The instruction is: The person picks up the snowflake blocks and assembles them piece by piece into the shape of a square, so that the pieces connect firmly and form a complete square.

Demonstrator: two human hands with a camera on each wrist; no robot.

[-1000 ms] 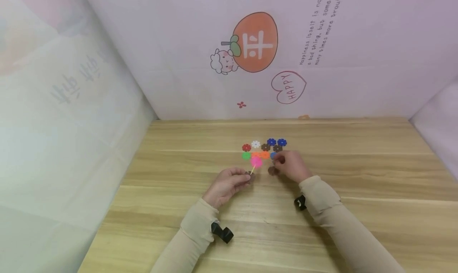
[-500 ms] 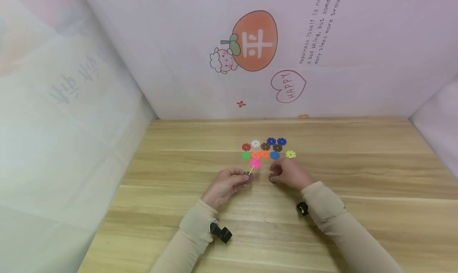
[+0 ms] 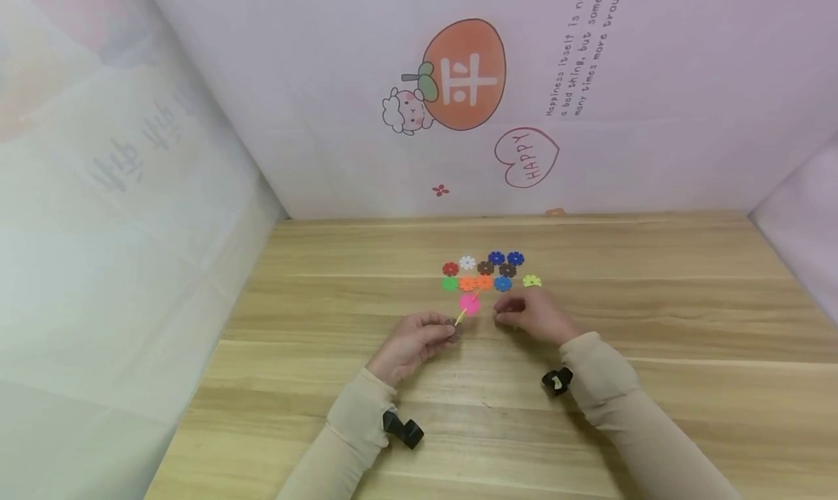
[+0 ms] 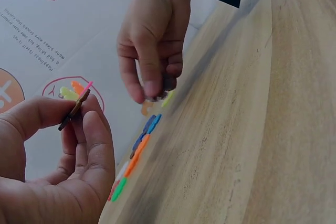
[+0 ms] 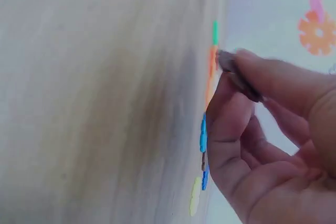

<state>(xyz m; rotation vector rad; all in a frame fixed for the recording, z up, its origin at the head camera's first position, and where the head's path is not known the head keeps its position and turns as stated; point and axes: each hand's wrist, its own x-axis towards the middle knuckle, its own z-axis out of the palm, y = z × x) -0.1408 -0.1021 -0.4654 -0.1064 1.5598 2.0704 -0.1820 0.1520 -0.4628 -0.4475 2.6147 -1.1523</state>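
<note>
Multicoloured notched-disc plastic chain (image 3: 469,305) is pinched by left hand (image 3: 411,344), brown disc (image 5: 240,77) by right hand (image 3: 540,317); coloured flower-shaped discs (image 3: 503,284) remain unjoined

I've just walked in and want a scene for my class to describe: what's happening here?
A person's left hand pinches a brown disc joined with a yellow disc, a pink disc and an orange disc. The right hand pinches a dark piece, apart from them. Beyond the hands, loose discs in several colours lie flat on the wooden table.
</note>
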